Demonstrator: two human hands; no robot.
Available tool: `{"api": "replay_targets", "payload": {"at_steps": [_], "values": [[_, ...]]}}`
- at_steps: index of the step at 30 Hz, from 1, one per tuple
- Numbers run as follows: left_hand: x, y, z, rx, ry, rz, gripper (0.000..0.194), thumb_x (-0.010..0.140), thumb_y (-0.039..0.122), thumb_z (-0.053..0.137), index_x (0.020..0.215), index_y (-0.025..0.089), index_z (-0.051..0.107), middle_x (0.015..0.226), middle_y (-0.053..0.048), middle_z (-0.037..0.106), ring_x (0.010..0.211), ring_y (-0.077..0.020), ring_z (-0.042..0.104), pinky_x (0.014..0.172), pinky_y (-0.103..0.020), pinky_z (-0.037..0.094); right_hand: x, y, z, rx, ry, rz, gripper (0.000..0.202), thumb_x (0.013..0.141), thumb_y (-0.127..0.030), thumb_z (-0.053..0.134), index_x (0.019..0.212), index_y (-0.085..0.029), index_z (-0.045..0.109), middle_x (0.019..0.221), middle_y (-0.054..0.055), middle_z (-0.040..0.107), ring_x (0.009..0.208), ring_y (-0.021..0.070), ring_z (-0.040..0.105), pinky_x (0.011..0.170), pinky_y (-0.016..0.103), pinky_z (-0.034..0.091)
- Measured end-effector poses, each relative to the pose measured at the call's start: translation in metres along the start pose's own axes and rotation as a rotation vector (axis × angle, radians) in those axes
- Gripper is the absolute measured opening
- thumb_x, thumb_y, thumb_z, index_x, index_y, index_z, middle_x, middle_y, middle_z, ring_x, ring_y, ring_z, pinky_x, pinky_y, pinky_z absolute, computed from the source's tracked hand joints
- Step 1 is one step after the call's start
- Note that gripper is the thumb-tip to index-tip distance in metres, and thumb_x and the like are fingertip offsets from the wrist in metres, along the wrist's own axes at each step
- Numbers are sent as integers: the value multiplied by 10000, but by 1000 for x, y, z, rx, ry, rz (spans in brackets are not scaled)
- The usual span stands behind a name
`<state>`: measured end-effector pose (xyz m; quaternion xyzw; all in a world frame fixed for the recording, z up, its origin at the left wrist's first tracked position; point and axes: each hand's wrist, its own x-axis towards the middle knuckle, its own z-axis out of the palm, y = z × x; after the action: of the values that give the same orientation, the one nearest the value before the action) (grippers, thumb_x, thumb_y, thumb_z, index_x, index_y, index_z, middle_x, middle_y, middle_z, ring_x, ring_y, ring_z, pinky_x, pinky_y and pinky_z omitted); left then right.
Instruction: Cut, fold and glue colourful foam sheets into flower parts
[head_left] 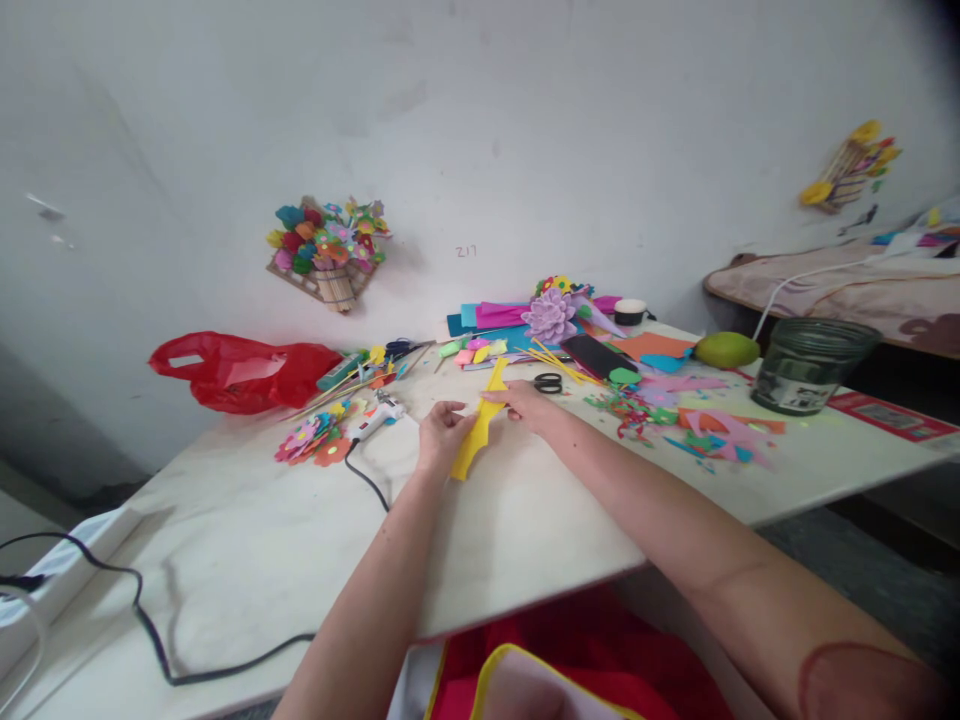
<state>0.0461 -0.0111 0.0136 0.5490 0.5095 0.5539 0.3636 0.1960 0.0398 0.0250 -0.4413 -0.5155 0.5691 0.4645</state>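
While pinched in both hands (442, 430), yellow strip (477, 436) lengthwise away, far end rightward.

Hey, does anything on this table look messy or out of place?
Yes: what looks like a greenish fruit beside the glass jar seems odd near colored craft scraps, which lie strewn untidily to the right of the right hand.
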Motion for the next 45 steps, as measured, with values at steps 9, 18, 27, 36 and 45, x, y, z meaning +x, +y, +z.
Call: {"api": "replay_targets", "payload": {"at_steps": [9, 18, 27, 36, 45], "values": [[-7, 8, -1, 188, -113, -88, 238, 607, 380, 621, 615, 148, 568, 499, 33, 524, 458, -76, 447, 439, -194, 327, -5, 1, 6, 0, -93, 5, 303, 494, -293, 742, 689, -147, 562, 633, -3, 576, 481, 54, 413, 368, 180, 163], [-7, 7, -1, 141, -197, -49, 276, 618, 418, 597, 621, 146, 551, 532, 19, 537, 483, -85, 459, 465, -201, 340, -8, 0, 9, -30, -89, -7, 283, 456, -232, 735, 641, -155, 535, 550, -40, 541, 461, 51, 390, 401, 193, 204], [-7, 7, -1, 140, -236, -55, 301, 603, 443, 611, 635, 147, 564, 536, 19, 544, 484, -84, 463, 458, -198, 337, -2, 5, 5, -13, -95, 5, 190, 517, -253, 691, 613, -165, 551, 568, -26, 553, 463, 65, 413, 397, 193, 214], [-8, 8, -1, 109, -271, -73, 325, 623, 471, 596, 647, 152, 539, 534, 22, 534, 475, -79, 451, 444, -192, 326, -3, 6, 6, -40, -154, -38, 224, 514, -278, 696, 560, -151, 517, 496, -40, 525, 433, 61, 405, 416, 201, 225], [-9, 9, -1, 129, -327, -98, 328, 605, 471, 596, 638, 148, 552, 509, 28, 511, 444, -72, 415, 432, -197, 289, -6, 4, 7, -5, -189, -17, 245, 525, -283, 719, 560, -152, 515, 510, -26, 548, 454, 74, 449, 445, 209, 288]]}}
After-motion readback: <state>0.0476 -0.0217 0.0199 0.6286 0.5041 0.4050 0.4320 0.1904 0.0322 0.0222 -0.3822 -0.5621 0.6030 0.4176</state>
